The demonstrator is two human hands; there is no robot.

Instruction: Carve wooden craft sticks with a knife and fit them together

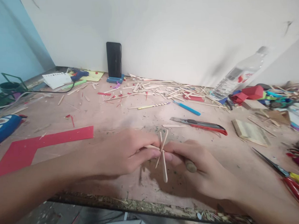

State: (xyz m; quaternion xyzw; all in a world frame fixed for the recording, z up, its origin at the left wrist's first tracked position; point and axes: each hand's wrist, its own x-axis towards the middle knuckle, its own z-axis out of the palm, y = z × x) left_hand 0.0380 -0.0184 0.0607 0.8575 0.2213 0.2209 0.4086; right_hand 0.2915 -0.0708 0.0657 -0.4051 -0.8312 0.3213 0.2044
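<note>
the left hand [137,150] has its thumb and forefinger pinched on one arm of a small piece of crossed craft sticks [164,167], close to where the sticks meet. the right hand [190,159] pinches the same piece from the other side, thumb and forefinger near the crossing, while its other fingers curl around a round wooden rod [190,166] whose blunt end pokes out. the piece is held up above the near part of the worktable [110,118], between the two hands, with sticks fanning up, down and to the left.

just beyond the right hand lie a flat craft stick [174,126] and a box cutter [200,124] with red edging. a blue pen-like tool [187,108] and a striped pencil [153,106] lie farther back, in front of a loose heap of thin wooden strips [160,88]. a black phone [114,59] stands upright in a blue holder [115,79] near the wall. red cut paper [23,152] lies to the left, partly behind the left forearm. at the right are a wooden block [249,132] and red-and-yellow-handled scissors [284,172], and a clear bottle [240,73] leans farther back.
</note>
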